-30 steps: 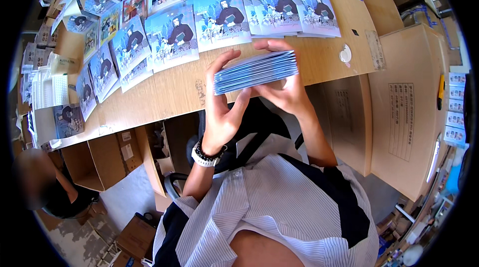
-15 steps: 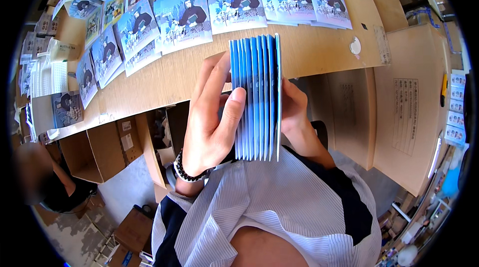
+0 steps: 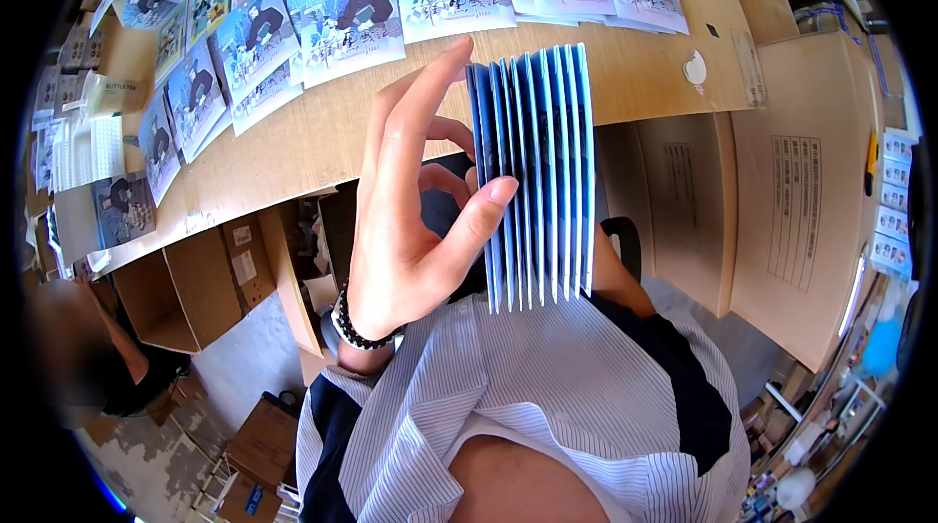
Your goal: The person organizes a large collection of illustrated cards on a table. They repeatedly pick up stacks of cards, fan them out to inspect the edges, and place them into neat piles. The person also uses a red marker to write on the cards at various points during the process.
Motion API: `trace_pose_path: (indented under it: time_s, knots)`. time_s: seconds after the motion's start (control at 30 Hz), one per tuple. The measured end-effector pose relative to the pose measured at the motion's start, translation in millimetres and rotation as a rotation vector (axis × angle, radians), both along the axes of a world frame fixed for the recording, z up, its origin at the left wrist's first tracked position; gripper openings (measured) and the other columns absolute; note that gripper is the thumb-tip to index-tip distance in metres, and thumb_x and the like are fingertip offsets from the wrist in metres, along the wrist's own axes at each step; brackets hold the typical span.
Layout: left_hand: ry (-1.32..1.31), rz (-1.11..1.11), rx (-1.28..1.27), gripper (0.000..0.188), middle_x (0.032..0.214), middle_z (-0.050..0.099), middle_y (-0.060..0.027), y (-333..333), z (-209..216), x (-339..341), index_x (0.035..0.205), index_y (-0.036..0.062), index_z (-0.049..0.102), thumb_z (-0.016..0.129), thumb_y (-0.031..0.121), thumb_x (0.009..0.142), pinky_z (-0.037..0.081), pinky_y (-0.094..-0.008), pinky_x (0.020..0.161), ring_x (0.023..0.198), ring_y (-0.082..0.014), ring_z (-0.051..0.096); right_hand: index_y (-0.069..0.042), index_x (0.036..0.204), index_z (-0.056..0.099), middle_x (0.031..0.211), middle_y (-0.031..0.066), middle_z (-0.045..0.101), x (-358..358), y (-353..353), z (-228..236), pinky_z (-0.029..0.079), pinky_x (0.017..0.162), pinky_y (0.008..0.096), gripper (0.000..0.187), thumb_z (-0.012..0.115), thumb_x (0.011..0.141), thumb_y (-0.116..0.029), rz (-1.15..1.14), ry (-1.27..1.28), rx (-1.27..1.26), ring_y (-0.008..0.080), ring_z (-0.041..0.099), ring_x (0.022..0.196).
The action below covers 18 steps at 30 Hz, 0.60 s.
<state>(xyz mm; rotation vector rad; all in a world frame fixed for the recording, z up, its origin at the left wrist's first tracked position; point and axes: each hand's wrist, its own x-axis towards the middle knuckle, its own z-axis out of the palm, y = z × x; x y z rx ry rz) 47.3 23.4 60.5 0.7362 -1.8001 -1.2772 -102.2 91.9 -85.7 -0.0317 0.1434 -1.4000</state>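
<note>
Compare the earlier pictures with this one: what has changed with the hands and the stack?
The blue stack has turned from crosswise to upright in the picture, then shifted slightly right. The left hand has spread its fingers, thumb against the stack. The right hand, visible earlier, is now hidden behind it. The table's cards stayed in rows.

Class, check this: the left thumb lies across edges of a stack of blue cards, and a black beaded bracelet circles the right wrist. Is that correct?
Wrong side: the head view shows the bracelet on the left wrist. The left thumb does lie across edges of the blue cards.
</note>
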Motion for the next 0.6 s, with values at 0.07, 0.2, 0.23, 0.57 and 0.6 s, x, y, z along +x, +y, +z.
trace_pose_path:
  time_s: [0.07,0.2,0.23,0.57,0.6]
  knots:
    - [-0.011,-0.009,0.005,0.08,0.143,0.046,-0.0183,0.7,1.1,-2.3,0.154,0.0043,0.035,0.074,0.013,0.085,0.054,-0.0241,0.06,0.094,-0.0193,0.06,-0.002,0.132,0.061,0.119,0.0164,0.071,-0.2,1.3,-2.6,0.058,0.092,0.0463,0.048,0.054,0.101,-0.038,0.006,-0.024,-0.005,0.0272,0.072,0.103]
    - [0.001,-0.037,0.017,0.082,0.143,0.046,-0.0187,-0.7,-2.0,-6.7,0.154,0.0047,0.036,0.073,0.01,0.081,0.053,-0.0229,0.058,0.094,-0.019,0.059,-0.003,0.133,0.061,0.12,0.017,0.07,-1.7,1.1,-7.8,0.058,0.092,0.0472,0.048,0.056,0.101,-0.038,0.017,-0.076,-0.031,0.0275,0.072,0.104]
    - [0.002,-0.04,0.015,0.082,0.143,0.046,-0.0187,-0.3,-2.8,-7.5,0.154,0.0048,0.036,0.072,0.009,0.08,0.053,-0.0228,0.058,0.094,-0.0189,0.059,-0.003,0.133,0.061,0.12,0.0171,0.07,-1.4,1.6,-10.2,0.058,0.092,0.0474,0.048,0.056,0.101,-0.038,0.021,-0.089,-0.028,0.0276,0.072,0.104]
    - [-0.141,-0.059,-0.262,0.058,0.149,0.04,-0.0236,-3.9,1.0,-6.9,0.14,0.0003,0.048,0.063,0.01,0.084,0.054,-0.0236,0.07,0.106,-0.0197,0.058,-0.002,0.132,0.061,0.119,0.0171,0.07,-3.4,3.3,-5.1,0.058,0.092,0.0467,0.047,0.056,0.101,-0.037,0.015,-0.103,0.003,0.0274,0.072,0.104]
    - [-0.146,-0.049,-0.324,0.051,0.147,0.042,-0.0231,-4.9,0.4,-8.0,0.134,0.0014,0.054,0.062,0.012,0.085,0.051,-0.0238,0.069,0.098,-0.0174,0.057,-0.002,0.133,0.06,0.12,0.0171,0.07,-3.3,3.5,-5.7,0.058,0.092,0.0468,0.047,0.055,0.101,-0.037,0.019,-0.109,0.002,0.0274,0.071,0.104]
